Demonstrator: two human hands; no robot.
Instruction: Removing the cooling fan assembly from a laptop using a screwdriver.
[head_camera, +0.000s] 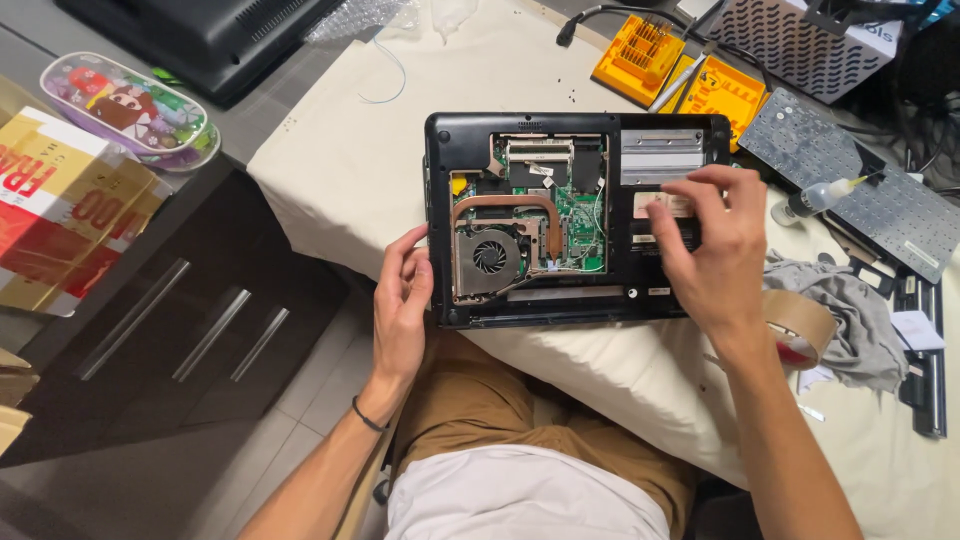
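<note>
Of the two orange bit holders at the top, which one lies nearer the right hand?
The flat orange case, just above the right hand by the laptop corner; the ridged holder sits farther left and higher.

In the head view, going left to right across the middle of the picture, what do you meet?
Red and gold cardboard box → dark drawer cabinet → left hand → opened laptop's cooling fan → right hand → roll of brown tape → grey rag.

The right hand (712, 252) hides part of the opened laptop (575, 218), and the far-left monitor (205, 35) is cut off.
</note>
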